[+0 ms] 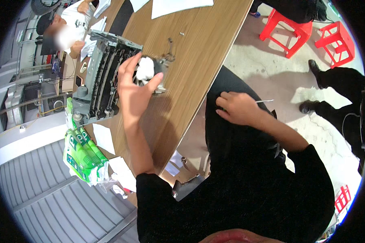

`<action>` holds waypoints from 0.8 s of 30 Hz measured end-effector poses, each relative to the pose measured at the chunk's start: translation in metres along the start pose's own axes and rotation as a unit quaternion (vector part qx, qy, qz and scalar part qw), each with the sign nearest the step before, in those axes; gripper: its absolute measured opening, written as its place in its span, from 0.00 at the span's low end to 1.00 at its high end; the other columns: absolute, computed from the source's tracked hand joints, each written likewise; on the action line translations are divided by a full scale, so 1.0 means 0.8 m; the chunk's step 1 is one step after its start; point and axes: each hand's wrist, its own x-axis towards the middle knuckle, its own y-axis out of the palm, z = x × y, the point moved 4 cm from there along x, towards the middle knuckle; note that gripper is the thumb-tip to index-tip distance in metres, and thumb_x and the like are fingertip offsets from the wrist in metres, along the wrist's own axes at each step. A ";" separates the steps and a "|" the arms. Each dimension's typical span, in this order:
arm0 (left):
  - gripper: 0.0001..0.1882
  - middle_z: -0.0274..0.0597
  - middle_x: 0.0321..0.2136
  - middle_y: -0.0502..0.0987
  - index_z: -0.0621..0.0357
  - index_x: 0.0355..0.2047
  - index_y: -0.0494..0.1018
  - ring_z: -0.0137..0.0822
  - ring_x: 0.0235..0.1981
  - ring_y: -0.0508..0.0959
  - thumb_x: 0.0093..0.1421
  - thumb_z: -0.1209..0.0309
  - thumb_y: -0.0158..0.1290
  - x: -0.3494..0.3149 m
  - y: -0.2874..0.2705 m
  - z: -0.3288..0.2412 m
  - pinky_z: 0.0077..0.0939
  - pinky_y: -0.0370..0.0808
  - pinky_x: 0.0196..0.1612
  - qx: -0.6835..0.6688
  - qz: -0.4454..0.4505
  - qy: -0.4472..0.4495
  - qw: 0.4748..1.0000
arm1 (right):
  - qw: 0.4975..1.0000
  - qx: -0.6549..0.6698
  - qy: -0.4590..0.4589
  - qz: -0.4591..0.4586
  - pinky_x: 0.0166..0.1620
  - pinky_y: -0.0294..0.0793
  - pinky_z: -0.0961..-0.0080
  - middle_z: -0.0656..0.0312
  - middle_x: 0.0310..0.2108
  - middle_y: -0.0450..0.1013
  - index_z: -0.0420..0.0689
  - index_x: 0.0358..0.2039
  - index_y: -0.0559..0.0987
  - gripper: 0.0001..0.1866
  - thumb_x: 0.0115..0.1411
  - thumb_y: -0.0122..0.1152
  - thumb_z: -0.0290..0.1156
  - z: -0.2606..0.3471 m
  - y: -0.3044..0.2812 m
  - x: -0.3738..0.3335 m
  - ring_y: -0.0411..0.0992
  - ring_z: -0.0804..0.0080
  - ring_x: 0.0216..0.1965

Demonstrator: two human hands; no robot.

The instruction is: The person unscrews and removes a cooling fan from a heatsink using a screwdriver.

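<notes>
My left hand [136, 91] reaches over the wooden table, thumb and fingers spread around a white crumpled wad [145, 68]. Dark small parts and loose wires [164, 60] lie around the wad; whether the fingertips touch them I cannot tell. Just left of this hand stands an opened grey machine frame [105, 75] with black rollers and inner parts, like a stripped printer. On my dark-trousered thigh rests my right hand [237, 107], its fingers curled. A thin pale rod [265, 101] sticks out past the wrist side of that hand; its other end is hidden.
White papers [182, 7] lie at the table's far end, and a sheet [103, 137] near the green plastic packs [84, 154] at left. Another person [75, 24] sits across the table. Red stools [286, 30] and a standing person's dark legs [336, 81] are at right.
</notes>
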 end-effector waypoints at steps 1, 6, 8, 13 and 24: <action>0.36 0.53 0.55 0.75 0.62 0.60 0.74 0.46 0.55 0.76 0.50 0.70 0.72 0.013 0.004 -0.019 0.36 0.71 0.61 -0.020 -0.003 0.044 0.999 | 1.000 -0.005 -0.004 -0.002 0.36 0.79 0.58 0.56 0.30 0.72 0.44 0.33 0.74 0.12 0.62 0.64 0.38 -0.004 0.006 -0.004 0.78 0.55 0.33; 0.37 0.53 0.56 0.74 0.61 0.59 0.75 0.47 0.57 0.76 0.50 0.62 0.73 0.096 0.042 -0.097 0.37 0.71 0.62 -0.049 0.028 0.112 0.992 | 0.993 0.028 -0.010 -0.118 0.31 0.78 0.65 0.59 0.28 0.69 0.46 0.31 0.71 0.13 0.61 0.65 0.39 -0.016 0.005 -0.008 0.76 0.61 0.30; 0.38 0.52 0.56 0.74 0.58 0.60 0.75 0.47 0.57 0.76 0.50 0.58 0.73 0.125 0.073 -0.106 0.38 0.72 0.61 -0.045 0.018 0.147 0.988 | 0.991 0.033 0.004 -0.129 0.31 0.78 0.64 0.59 0.28 0.69 0.46 0.31 0.71 0.13 0.61 0.65 0.39 -0.019 0.008 -0.009 0.76 0.61 0.30; 0.39 0.54 0.58 0.73 0.58 0.61 0.73 0.47 0.60 0.74 0.51 0.57 0.72 0.166 0.154 -0.106 0.37 0.71 0.63 -0.048 0.069 0.133 0.988 | 0.989 0.044 -0.007 -0.143 0.32 0.78 0.63 0.59 0.29 0.70 0.46 0.32 0.72 0.13 0.61 0.65 0.39 -0.024 0.006 -0.017 0.77 0.61 0.31; 0.19 0.47 0.47 0.82 0.61 0.53 0.78 0.38 0.47 0.81 0.63 0.68 0.63 0.140 0.102 -0.007 0.31 0.76 0.48 -0.030 0.065 0.022 0.997 | 0.990 0.053 -0.016 -0.126 0.33 0.78 0.64 0.59 0.29 0.70 0.46 0.32 0.73 0.13 0.63 0.62 0.41 -0.032 0.005 -0.019 0.77 0.61 0.31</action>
